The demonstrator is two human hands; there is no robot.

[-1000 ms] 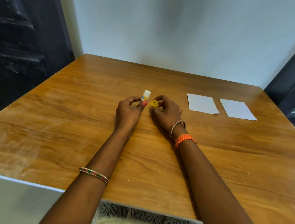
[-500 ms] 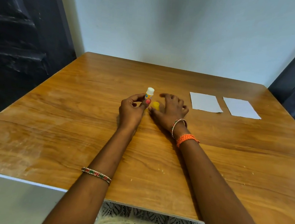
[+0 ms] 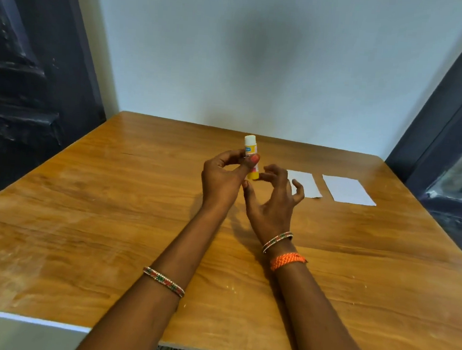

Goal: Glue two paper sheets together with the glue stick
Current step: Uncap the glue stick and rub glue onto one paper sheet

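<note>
Raised the glue stick (image 3: 250, 148) clear of the surface (image 3: 110, 220) since half a second back, and brought the right hand (image 3: 272, 203) up off the wood to meet it. Pinching the stick's middle now between thumb and fingers (image 3: 253, 160) of the left hand (image 3: 221, 179), upright, white end on top, yellow end below. Reaching toward that yellow end with the right fingers (image 3: 265, 174), loosely curled and spread; cannot tell whether touching it, gripping it, or just short of it. Cannot tell either whether that yellow part is the cap or the base. Further out, to the right and well apart from both hands: two white sheets, the nearer sheet (image 3: 305, 183) and the farther sheet (image 3: 347, 189), lying flat side by side with a gap between, not yet glued. Likely trouble from here: holding so small a tube by a light pinch while twisting or tugging its lower end, so risking a slip and a tumble onto the wood. If uncapped, then also risking a smear on the surface or on skin. Later, dragging a sticky tip across loose paper with nothing pinning it down, so probably skidding or creasing the sheet; and pressing the sheets together askew, with little chance of correcting afterwards.
</note>
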